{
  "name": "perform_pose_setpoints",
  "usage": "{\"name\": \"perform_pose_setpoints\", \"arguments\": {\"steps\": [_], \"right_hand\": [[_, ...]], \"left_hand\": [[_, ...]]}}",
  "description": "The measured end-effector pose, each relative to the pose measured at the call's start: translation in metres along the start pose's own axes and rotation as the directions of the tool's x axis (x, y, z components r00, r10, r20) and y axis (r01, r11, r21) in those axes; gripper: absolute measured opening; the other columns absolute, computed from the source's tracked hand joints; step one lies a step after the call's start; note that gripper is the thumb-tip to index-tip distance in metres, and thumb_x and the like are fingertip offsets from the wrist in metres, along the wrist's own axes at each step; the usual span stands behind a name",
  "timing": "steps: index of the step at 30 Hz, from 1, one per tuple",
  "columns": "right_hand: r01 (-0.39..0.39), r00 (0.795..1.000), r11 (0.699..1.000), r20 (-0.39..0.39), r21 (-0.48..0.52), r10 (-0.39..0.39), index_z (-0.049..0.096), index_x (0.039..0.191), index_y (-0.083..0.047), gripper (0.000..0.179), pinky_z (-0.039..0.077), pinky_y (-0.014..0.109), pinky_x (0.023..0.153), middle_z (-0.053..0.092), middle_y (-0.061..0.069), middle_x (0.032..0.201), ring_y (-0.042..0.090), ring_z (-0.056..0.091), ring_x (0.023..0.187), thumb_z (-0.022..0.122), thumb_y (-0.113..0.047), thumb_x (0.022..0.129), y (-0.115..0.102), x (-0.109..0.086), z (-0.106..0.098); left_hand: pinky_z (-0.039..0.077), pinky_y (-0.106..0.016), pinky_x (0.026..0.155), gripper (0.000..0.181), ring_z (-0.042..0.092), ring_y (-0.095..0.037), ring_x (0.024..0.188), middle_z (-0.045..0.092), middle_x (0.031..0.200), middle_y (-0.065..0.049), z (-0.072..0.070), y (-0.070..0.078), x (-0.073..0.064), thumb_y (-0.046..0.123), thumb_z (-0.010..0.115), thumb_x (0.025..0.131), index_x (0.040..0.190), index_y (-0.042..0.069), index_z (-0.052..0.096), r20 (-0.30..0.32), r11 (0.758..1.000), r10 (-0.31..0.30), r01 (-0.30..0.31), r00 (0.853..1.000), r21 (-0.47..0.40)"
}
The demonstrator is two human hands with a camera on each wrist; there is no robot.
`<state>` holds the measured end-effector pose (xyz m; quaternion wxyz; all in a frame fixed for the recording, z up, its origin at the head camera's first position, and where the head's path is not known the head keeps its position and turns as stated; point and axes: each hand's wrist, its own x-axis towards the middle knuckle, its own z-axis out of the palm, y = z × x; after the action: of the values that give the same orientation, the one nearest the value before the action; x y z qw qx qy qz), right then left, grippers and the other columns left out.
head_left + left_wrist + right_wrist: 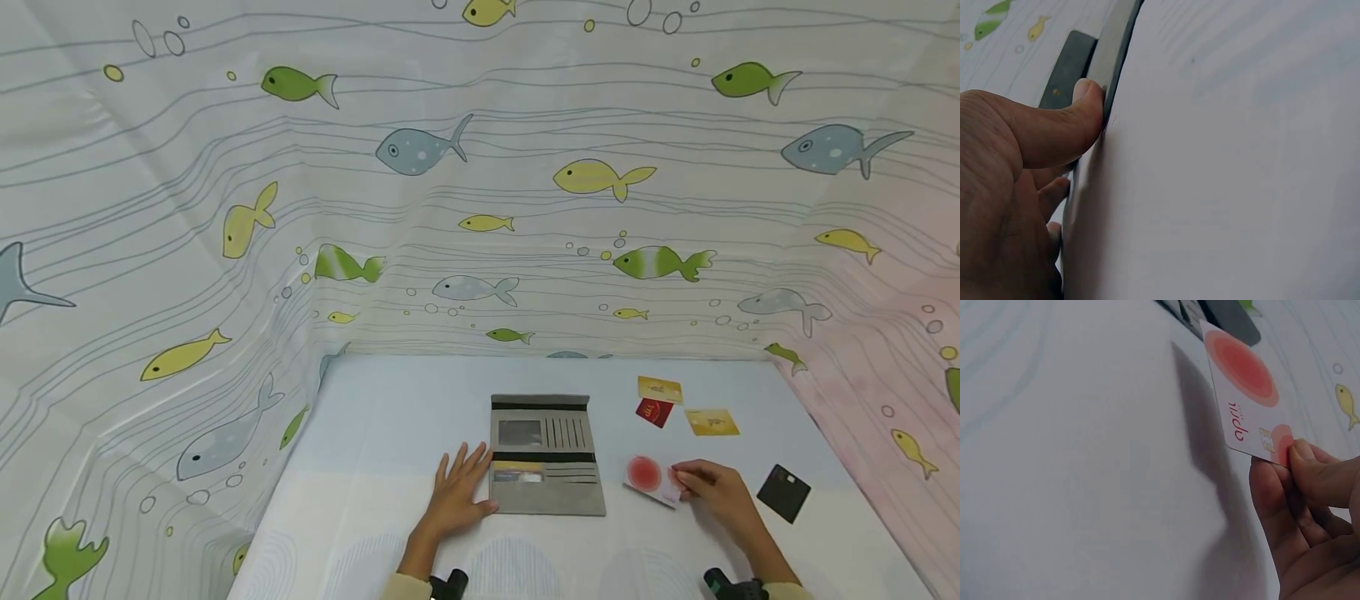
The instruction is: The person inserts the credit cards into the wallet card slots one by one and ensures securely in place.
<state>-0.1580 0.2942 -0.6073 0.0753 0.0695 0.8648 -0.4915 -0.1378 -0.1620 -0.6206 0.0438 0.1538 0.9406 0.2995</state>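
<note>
In the head view an open grey wallet (546,498) lies on the table, with black bands, several card slots and a clear window. A yellow-edged card (517,467) shows in its lower left pocket. My left hand (459,493), fingers spread, touches the wallet's left edge; in the left wrist view its thumb (1066,128) rests against that edge. My right hand (712,492) pinches a white bank card (643,475) by one end, to the right of the wallet. That card (1241,375) has red circles and a chip, and is raised off the table in the right wrist view.
Two yellow cards (712,422) and a red card (655,412) lie at the back right of the table. A black square item (784,493) lies right of my right hand. Fish-patterned cloth (480,250) rises behind and beside the white table (405,400).
</note>
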Motion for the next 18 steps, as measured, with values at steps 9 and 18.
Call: {"name": "perform_pose_setpoints", "arguments": {"steps": [9, 18], "right_hand": [[0.094, 0.995, 0.996, -0.029, 0.01, -0.094, 0.07, 0.109, 0.002, 0.017, 0.058, 0.019, 0.068, 0.072, 0.013, 0.098, 0.009, 0.064, 0.074, 0.064, -0.006, 0.096, -0.025, 0.007, 0.031], [0.16, 0.987, 0.987, -0.032, -0.007, -0.16, 0.072, 0.105, -0.004, 0.012, 0.058, 0.017, 0.069, 0.071, 0.012, 0.1, 0.011, 0.065, 0.077, 0.066, -0.007, 0.095, -0.04, 0.017, 0.059]], "left_hand": [[0.003, -0.066, 0.12, 0.083, 0.018, -0.042, 0.153, 0.032, 0.163, -0.01, 0.001, 0.0, -0.001, 0.032, 0.076, 0.083, 0.154, 0.011, 0.038, -0.006, 1.0, -0.005, 0.005, 1.0, -0.004], [0.004, -0.067, 0.12, 0.082, 0.019, -0.043, 0.153, 0.033, 0.163, -0.012, 0.0, 0.002, 0.0, 0.031, 0.076, 0.083, 0.153, 0.01, 0.039, -0.014, 1.0, 0.002, -0.001, 1.0, 0.005]]}}
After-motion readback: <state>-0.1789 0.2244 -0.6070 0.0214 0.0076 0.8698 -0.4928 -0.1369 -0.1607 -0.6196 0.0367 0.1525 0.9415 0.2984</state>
